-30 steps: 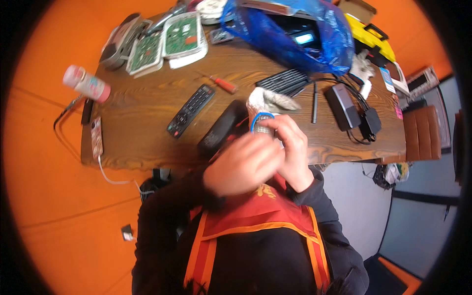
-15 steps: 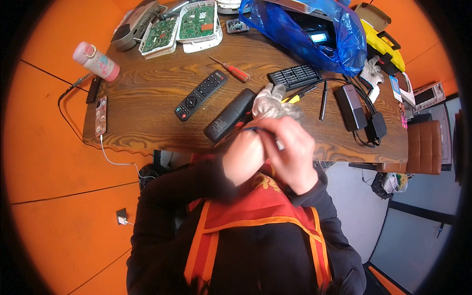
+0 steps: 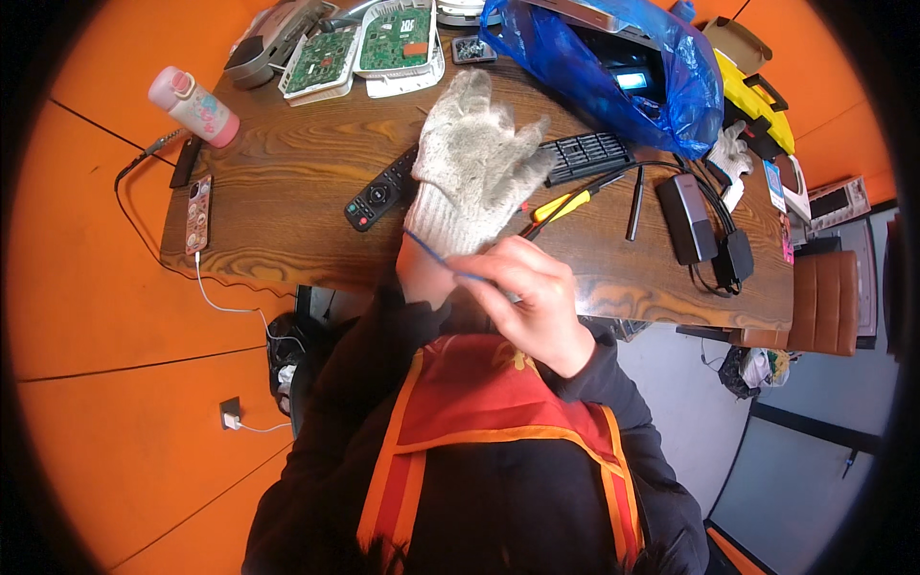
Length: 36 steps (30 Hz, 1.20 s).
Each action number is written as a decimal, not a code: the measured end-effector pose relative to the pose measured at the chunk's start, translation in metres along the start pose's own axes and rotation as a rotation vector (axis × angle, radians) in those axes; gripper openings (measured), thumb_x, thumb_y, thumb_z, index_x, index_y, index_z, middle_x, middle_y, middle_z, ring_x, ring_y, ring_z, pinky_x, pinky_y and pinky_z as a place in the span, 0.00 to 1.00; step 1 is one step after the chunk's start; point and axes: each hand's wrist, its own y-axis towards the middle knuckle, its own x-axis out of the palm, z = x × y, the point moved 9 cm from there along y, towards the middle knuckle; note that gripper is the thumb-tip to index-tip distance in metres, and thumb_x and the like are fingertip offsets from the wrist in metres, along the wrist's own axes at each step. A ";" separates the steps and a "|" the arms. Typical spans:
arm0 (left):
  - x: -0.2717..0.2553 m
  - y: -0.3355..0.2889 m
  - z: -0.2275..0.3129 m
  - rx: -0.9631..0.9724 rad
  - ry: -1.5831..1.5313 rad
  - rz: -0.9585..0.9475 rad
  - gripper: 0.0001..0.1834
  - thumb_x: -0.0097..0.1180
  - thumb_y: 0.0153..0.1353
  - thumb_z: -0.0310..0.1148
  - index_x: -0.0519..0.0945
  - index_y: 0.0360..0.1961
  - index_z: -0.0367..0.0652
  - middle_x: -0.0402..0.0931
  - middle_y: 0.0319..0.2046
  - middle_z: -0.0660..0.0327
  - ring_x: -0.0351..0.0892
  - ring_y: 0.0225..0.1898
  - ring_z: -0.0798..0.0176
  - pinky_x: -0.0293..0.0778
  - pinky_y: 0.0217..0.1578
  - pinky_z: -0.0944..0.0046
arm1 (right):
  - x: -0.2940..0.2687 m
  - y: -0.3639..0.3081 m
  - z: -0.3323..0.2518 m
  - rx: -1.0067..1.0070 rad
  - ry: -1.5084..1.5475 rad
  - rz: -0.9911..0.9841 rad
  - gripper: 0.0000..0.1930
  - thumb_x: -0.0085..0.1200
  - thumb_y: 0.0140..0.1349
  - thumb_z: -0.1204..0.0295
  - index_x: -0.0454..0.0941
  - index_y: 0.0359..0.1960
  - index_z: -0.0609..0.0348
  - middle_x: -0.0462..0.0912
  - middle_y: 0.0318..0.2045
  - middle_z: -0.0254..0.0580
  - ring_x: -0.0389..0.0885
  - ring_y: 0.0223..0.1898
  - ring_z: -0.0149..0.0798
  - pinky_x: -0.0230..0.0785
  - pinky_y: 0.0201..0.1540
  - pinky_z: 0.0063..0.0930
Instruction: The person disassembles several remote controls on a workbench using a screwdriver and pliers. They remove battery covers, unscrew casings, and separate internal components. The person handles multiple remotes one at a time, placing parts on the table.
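Two hands at work: left hand (image 3: 465,144), fingers loosely spread inside knitted glove (image 3: 462,168) at 12 o'clock, grasps nothing; right hand (image 3: 527,292) pinches glove's blue hem (image 3: 425,246). Risk: hard tug may slip hem loose; sweeping glove may knock remote (image 3: 376,199) at 10–11 o'clock. Wood-grain table (image 3: 287,211); opened circuit boards (image 3: 395,43) at 11, blue plastic bag (image 3: 692,86) at 1–2, brown chair (image 3: 824,297) at 3, orange wall (image 3: 125,316) at 9.

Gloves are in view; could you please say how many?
2: a pale glove on the left hand, its cuff pinched by the right hand; another glove toward the right of the table, by the yellow case. Others may be hidden.
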 end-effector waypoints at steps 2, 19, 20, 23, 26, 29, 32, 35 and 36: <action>-0.004 0.002 -0.015 -0.144 -0.098 0.070 0.17 0.54 0.59 0.31 0.73 0.49 0.38 0.73 0.46 0.56 0.72 0.48 0.59 0.70 0.47 0.63 | 0.002 0.000 0.001 -0.030 0.008 0.007 0.11 0.59 0.49 0.85 0.82 0.34 0.60 0.79 0.25 0.39 0.76 0.25 0.37 0.69 0.29 0.27; 0.010 0.019 0.029 0.181 0.092 -0.050 0.20 0.44 0.64 0.35 0.68 0.56 0.41 0.70 0.52 0.56 0.68 0.55 0.59 0.62 0.57 0.62 | -0.010 -0.004 -0.023 -0.274 -0.330 0.237 0.16 0.70 0.37 0.70 0.79 0.31 0.55 0.73 0.35 0.34 0.74 0.33 0.39 0.62 0.39 0.31; 0.007 0.012 0.025 0.170 0.107 -0.017 0.21 0.43 0.64 0.35 0.67 0.57 0.41 0.70 0.53 0.56 0.67 0.55 0.59 0.61 0.58 0.61 | -0.010 -0.003 -0.013 -0.174 -0.334 0.256 0.16 0.70 0.38 0.70 0.79 0.30 0.54 0.72 0.35 0.34 0.73 0.32 0.40 0.62 0.39 0.31; 0.004 0.001 -0.004 0.024 -0.317 -0.020 0.22 0.42 0.65 0.37 0.66 0.59 0.41 0.68 0.55 0.55 0.64 0.59 0.61 0.58 0.60 0.61 | 0.003 -0.002 -0.007 -0.159 -0.269 0.153 0.12 0.66 0.43 0.74 0.77 0.30 0.58 0.76 0.30 0.37 0.74 0.31 0.41 0.62 0.41 0.31; -0.002 0.005 -0.024 -0.013 -0.734 0.070 0.23 0.53 0.59 0.29 0.69 0.56 0.39 0.73 0.49 0.59 0.69 0.54 0.64 0.65 0.55 0.63 | 0.022 -0.001 -0.003 -0.138 -0.081 0.016 0.09 0.62 0.46 0.80 0.77 0.30 0.59 0.77 0.27 0.38 0.74 0.31 0.41 0.63 0.39 0.30; -0.003 0.012 -0.007 0.057 -0.850 -0.014 0.20 0.47 0.64 0.33 0.68 0.56 0.38 0.70 0.52 0.60 0.67 0.56 0.63 0.64 0.56 0.64 | 0.015 0.000 0.000 -0.078 -0.126 0.136 0.11 0.63 0.46 0.79 0.77 0.32 0.61 0.76 0.30 0.40 0.74 0.33 0.42 0.65 0.39 0.30; -0.008 0.016 0.039 0.176 0.215 0.076 0.19 0.47 0.63 0.33 0.69 0.54 0.37 0.70 0.53 0.59 0.68 0.56 0.60 0.63 0.56 0.63 | 0.012 0.002 0.005 -0.017 -0.155 0.129 0.12 0.63 0.46 0.80 0.78 0.34 0.61 0.76 0.32 0.42 0.74 0.35 0.44 0.66 0.39 0.29; -0.007 0.033 0.077 0.216 0.510 0.069 0.19 0.49 0.61 0.32 0.71 0.52 0.38 0.70 0.54 0.56 0.67 0.56 0.56 0.60 0.59 0.63 | 0.015 0.004 -0.002 -0.109 -0.107 0.056 0.11 0.62 0.48 0.80 0.77 0.35 0.62 0.75 0.32 0.43 0.74 0.34 0.45 0.67 0.39 0.31; -0.009 0.041 0.083 0.209 0.449 0.052 0.19 0.50 0.59 0.31 0.71 0.52 0.39 0.69 0.54 0.55 0.67 0.57 0.55 0.58 0.60 0.62 | 0.019 0.005 -0.001 -0.123 -0.030 -0.011 0.11 0.61 0.48 0.81 0.77 0.34 0.62 0.75 0.32 0.43 0.74 0.34 0.46 0.67 0.39 0.31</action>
